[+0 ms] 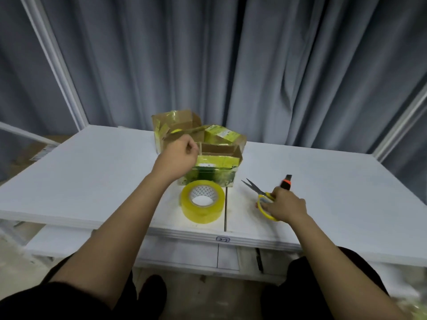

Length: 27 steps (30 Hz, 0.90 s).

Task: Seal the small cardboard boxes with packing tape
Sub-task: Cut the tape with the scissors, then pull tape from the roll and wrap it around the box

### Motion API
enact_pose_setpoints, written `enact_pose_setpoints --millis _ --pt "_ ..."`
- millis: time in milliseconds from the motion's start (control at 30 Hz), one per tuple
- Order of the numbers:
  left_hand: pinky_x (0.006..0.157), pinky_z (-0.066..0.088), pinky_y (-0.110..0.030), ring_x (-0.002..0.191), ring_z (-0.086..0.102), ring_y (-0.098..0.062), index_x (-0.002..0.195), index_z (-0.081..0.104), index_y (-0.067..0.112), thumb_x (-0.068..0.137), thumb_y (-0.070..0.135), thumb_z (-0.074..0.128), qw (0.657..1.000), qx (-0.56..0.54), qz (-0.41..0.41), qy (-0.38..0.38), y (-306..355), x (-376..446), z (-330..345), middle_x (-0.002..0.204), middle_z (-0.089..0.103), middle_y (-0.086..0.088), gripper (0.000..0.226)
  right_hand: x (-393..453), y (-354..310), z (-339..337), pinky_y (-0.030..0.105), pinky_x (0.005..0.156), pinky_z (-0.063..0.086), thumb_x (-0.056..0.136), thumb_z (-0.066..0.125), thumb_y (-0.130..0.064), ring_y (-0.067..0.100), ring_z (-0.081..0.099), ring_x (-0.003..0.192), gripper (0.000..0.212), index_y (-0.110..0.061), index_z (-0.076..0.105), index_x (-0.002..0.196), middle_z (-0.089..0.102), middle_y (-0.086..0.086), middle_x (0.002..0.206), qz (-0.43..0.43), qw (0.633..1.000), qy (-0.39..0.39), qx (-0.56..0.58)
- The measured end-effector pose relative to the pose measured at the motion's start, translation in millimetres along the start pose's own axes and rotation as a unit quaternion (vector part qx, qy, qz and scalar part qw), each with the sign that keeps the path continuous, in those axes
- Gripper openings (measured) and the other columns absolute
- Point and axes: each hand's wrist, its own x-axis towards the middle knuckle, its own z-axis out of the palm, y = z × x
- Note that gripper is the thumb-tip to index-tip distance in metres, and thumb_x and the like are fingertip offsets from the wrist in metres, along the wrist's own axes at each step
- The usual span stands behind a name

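Right hand (283, 205) grips yellow-handled scissors (261, 195) on white table (92, 181) | left hand (182, 153) curled, apparently empty, over open cardboard boxes (217, 165) | tape roll (202, 204) lies just before nearest box

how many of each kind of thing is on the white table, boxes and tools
cardboard boxes: 3
tape roll: 1
scissors: 1
utility knife: 1
total: 6
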Motion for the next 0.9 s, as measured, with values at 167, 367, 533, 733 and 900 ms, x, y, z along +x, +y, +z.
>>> enact_pose_setpoints --millis 167,367,533,733,900 --pt "0.080 0.054 -0.041 0.076 0.069 -0.012 0.080 0.059 0.025 0.088 0.027 0.050 0.993 -0.090 -0.035 -0.067 32.0 -2.7 35.8 0.085 0.070 0.005 0.012 11.1 6.5 11.6 0.030 0.063 0.040 0.080 0.070 -0.037 0.019 0.049 0.070 0.039 -0.016 0.040 0.068 0.048 0.001 0.075 0.013 0.984 -0.078 0.159" --pt "0.077 0.053 -0.038 0.075 0.070 -0.010 0.082 0.057 0.021 0.092 0.023 0.048 0.982 -0.148 -0.068 -0.100 47.5 -9.1 64.8 0.093 0.070 0.004 0.013 10.3 -2.5 1.5 0.029 0.079 0.051 0.091 0.057 -0.014 0.018 0.060 0.091 0.019 -0.010 0.066 0.108 0.066 0.004 0.101 -0.105 0.962 0.089 0.237" --pt "0.078 0.054 -0.037 0.080 0.070 -0.017 0.088 0.054 0.015 0.095 0.017 0.046 0.963 -0.214 -0.122 -0.107 48.3 -4.0 82.7 0.095 0.071 0.001 0.011 -4.9 -35.0 -4.3 0.012 0.085 0.040 0.080 0.072 -0.022 0.004 0.048 0.103 0.044 -0.023 0.054 0.120 0.049 -0.015 0.113 -0.326 0.870 0.193 0.316" --pt "0.074 0.055 -0.031 0.079 0.069 -0.017 0.094 0.055 0.014 0.095 0.018 0.049 0.946 -0.258 -0.166 -0.103 36.2 10.3 94.0 0.085 0.067 0.002 0.007 22.5 -54.9 10.4 0.036 0.071 0.047 0.081 0.075 -0.018 0.026 0.058 0.085 0.023 -0.009 0.066 0.099 0.063 0.006 0.092 -0.350 0.860 0.315 0.196" --pt "0.074 0.055 -0.031 0.073 0.068 -0.011 0.095 0.055 0.015 0.095 0.017 0.051 0.923 -0.310 -0.204 -0.104 14.0 23.4 100.0 0.082 0.068 0.005 0.005 48.6 -54.6 26.4 0.037 0.069 0.045 0.085 0.067 -0.007 0.028 0.060 0.079 0.007 -0.008 0.069 0.091 0.066 0.007 0.086 -0.351 0.853 0.345 0.175"
